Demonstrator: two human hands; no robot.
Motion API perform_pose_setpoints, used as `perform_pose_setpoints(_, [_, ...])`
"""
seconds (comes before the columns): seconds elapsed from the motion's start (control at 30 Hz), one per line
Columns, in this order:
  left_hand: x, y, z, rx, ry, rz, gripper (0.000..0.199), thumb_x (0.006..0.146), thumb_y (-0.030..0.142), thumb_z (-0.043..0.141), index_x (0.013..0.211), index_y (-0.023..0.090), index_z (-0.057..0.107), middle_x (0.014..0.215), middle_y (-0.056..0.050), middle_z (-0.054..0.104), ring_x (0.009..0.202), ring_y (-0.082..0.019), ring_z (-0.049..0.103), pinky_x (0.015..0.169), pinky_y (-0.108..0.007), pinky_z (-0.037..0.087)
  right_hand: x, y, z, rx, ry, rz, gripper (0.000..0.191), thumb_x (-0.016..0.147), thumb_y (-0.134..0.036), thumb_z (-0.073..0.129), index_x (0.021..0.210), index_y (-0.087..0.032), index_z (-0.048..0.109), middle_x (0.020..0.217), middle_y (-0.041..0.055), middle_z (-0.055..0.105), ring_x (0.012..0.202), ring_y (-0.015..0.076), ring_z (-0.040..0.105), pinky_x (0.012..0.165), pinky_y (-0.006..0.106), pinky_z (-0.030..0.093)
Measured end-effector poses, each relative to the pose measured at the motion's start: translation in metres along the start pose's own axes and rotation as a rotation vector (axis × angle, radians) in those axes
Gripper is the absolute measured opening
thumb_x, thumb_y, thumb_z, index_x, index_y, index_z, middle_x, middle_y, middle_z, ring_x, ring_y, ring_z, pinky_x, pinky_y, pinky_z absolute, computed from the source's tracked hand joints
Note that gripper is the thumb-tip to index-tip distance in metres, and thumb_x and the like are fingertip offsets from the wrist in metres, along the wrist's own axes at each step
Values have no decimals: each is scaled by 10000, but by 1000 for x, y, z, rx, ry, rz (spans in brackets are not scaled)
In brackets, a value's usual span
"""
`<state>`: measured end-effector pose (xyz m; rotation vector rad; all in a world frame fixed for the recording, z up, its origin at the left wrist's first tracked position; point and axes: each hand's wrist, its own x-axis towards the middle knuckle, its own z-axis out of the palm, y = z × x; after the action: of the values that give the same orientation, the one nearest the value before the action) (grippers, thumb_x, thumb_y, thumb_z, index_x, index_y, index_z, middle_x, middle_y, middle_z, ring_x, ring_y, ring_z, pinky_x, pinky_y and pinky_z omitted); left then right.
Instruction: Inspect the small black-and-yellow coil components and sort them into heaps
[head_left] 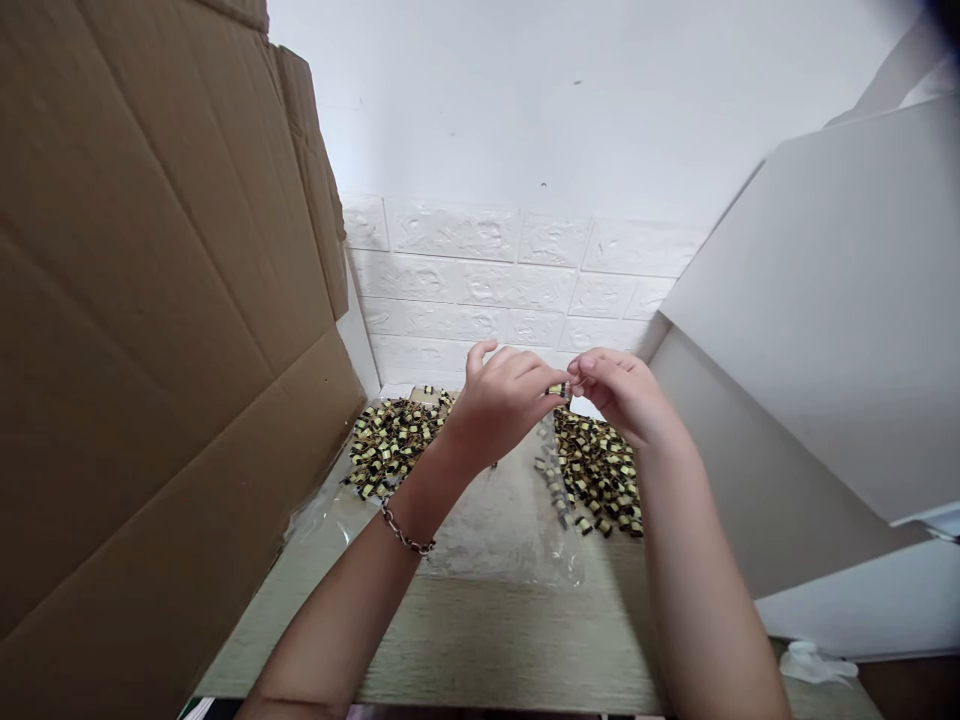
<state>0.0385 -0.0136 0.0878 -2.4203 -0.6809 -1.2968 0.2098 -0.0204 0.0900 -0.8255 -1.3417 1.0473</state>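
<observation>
A small black-and-yellow part (557,389) is sitting mid-view, gripped between the closing fingers of the left hand (499,400) and right hand (619,395). A heap of like parts (390,445) is lying at eight o'clock, another heap (596,470) at five o'clock, both large, on a plastic sheet (510,520) on the desk (487,640). Fingers are hiding the held part's ends; individual parts are hard to count.

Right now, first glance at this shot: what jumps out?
Two heaps of small black-and-yellow components, the left heap and the right heap, lie on a clear plastic sheet. Above them at centre, the left hand and right hand hold a single component. A large brown cardboard sheet fills the left of the view.
</observation>
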Motion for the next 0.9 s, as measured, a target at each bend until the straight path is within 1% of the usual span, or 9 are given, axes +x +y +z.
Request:
perform_pose_setpoints(0.07, [0,-1,0,-25,1,-13,117,768,304,567,869,247,553,805,50,609,806,-115,530,908,-340,214,2,4,-2,93,-44,43,99,689,-270,623,655,-179,638,597,-20,561,534,60,494,533,179,402])
perform_pose_setpoints(0.17, [0,-3,1,-66,9,-29,136,765,327,567,873,244,563,817,43,616,818,-113,536,895,-329,230,4,8,-1,192,-89,65,101,690,-261,618,640,-175,630,596,-21,561,532,51,494,518,160,404])
perform_pose_setpoints(0.3, [2,-4,-1,-181,25,-63,162,737,336,597,872,248,580,818,49,625,830,-105,546,859,-300,275,3,9,3,290,-132,118,109,663,-271,640,629,-169,624,572,-22,556,533,52,493,534,162,428])
perform_pose_setpoints(0.4, [5,-3,-5,-296,36,-110,151,709,312,629,841,246,596,812,53,633,819,-97,554,829,-280,312,2,8,6,337,-143,158,126,628,-285,665,602,-173,614,550,-26,544,523,57,492,529,170,439])
perform_pose_setpoints(0.5, [7,-3,-8,-367,56,-159,149,688,300,649,815,237,606,802,49,641,798,-99,562,810,-275,345,1,7,9,335,-124,166,135,621,-292,669,592,-177,605,536,-34,521,514,58,487,533,180,445])
perform_pose_setpoints(0.57, [8,-3,-9,-387,76,-207,146,683,295,652,807,230,611,800,41,646,792,-105,566,801,-276,366,2,6,11,312,-98,152,142,621,-305,666,598,-181,602,521,-45,491,494,54,469,543,194,449])
perform_pose_setpoints(0.7, [8,-4,-9,-443,103,-294,159,673,289,656,796,197,616,792,14,651,773,-112,574,743,-254,421,1,5,15,251,-56,60,167,605,-333,668,577,-192,583,489,-66,429,430,43,385,554,229,448])
perform_pose_setpoints(0.8, [8,-3,-10,-451,114,-323,159,673,287,656,795,192,617,793,11,652,768,-110,576,730,-248,427,-1,2,19,210,-44,8,158,597,-328,670,564,-198,587,458,-70,398,414,44,342,565,248,445])
perform_pose_setpoints(0.9, [8,-1,-11,-386,119,-317,157,672,302,658,790,208,615,792,27,653,779,-112,572,765,-269,401,-5,-2,20,159,-28,-49,152,623,-307,657,549,-195,586,438,-67,378,416,48,335,551,245,427])
